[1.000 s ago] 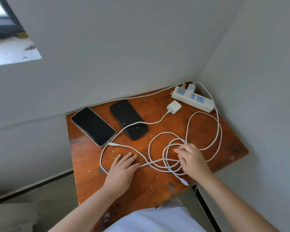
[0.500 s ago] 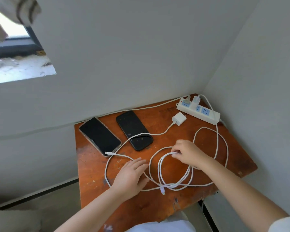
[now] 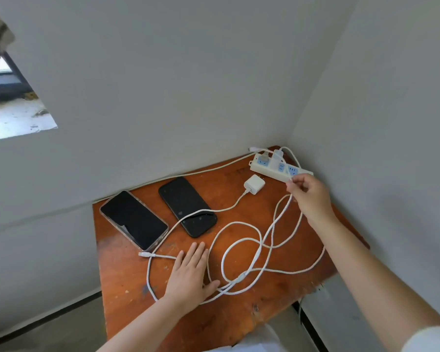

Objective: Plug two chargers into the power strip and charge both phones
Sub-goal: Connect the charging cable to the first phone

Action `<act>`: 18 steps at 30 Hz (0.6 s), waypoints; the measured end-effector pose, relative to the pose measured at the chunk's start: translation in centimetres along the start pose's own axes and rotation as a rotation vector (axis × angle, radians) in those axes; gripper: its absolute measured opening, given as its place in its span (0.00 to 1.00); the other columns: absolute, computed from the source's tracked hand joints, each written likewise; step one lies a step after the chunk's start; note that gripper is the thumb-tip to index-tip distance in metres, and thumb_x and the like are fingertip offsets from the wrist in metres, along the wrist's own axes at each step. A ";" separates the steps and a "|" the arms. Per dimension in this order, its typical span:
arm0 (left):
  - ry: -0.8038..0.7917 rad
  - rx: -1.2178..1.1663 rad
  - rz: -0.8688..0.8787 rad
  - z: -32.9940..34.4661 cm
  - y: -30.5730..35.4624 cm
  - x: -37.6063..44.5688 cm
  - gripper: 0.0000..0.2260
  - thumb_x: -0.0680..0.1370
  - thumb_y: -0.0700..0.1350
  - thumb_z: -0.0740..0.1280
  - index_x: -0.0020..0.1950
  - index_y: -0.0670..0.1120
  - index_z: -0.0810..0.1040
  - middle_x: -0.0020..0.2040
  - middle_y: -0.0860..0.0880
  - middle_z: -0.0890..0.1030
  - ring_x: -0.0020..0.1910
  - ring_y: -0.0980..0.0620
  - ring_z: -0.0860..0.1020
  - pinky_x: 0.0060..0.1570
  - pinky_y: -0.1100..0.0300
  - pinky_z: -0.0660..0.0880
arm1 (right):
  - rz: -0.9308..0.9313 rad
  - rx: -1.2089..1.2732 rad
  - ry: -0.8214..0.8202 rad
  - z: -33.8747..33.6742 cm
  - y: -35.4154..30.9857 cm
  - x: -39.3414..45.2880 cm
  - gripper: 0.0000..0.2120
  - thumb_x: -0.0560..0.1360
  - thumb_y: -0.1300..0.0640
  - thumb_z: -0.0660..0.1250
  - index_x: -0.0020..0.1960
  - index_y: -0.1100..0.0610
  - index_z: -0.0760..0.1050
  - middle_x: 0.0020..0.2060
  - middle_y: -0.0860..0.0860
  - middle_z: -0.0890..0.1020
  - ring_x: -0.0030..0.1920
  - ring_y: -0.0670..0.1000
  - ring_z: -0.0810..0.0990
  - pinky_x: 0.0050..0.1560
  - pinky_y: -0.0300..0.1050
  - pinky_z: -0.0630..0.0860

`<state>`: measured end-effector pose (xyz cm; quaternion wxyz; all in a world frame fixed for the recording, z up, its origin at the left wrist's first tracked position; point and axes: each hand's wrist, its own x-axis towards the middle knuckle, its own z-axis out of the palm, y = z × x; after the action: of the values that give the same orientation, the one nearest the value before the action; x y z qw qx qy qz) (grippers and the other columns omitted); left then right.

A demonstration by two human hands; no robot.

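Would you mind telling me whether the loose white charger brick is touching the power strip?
Apart. The head view shows bare orange tabletop between the charger brick and the power strip.

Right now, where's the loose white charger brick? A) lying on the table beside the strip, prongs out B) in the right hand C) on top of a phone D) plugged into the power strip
A: the white charger brick lies on the table just in front of the power strip, prongs bare, while the right hand pinches only a cable.
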<state>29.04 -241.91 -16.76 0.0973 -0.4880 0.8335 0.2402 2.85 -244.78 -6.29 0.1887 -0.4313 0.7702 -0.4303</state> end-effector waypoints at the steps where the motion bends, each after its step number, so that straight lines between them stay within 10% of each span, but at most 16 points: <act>1: 0.015 -0.017 -0.018 -0.1 -0.2 -0.1 0.33 0.76 0.62 0.55 0.73 0.51 0.42 0.76 0.51 0.42 0.73 0.51 0.38 0.68 0.54 0.35 | -0.025 -0.014 0.034 -0.1 -0.1 0.4 0.02 0.75 0.61 0.65 0.47 0.57 0.75 0.40 0.50 0.77 0.40 0.49 0.76 0.38 0.39 0.74; 10: 0.200 -0.183 -0.185 -1.9 -1.6 -0.2 0.24 0.78 0.44 0.59 0.72 0.50 0.54 0.73 0.48 0.62 0.72 0.48 0.58 0.70 0.55 0.58 | -0.069 -0.177 -0.115 1.4 -0.4 0.4 0.10 0.77 0.62 0.62 0.57 0.62 0.75 0.43 0.54 0.80 0.33 0.43 0.76 0.33 0.29 0.68; 18: 0.208 -0.249 -0.111 -2.8 -2.0 0.2 0.20 0.78 0.38 0.57 0.69 0.50 0.63 0.64 0.48 0.72 0.63 0.50 0.70 0.58 0.63 0.71 | -0.105 -0.284 -0.090 1.6 -1.3 0.3 0.10 0.76 0.61 0.63 0.56 0.63 0.76 0.54 0.59 0.81 0.59 0.56 0.75 0.52 0.43 0.70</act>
<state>30.83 -244.30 -14.99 -0.0375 -0.5637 0.7747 0.2841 4.43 -246.14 -6.09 0.1375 -0.5121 0.7906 -0.3064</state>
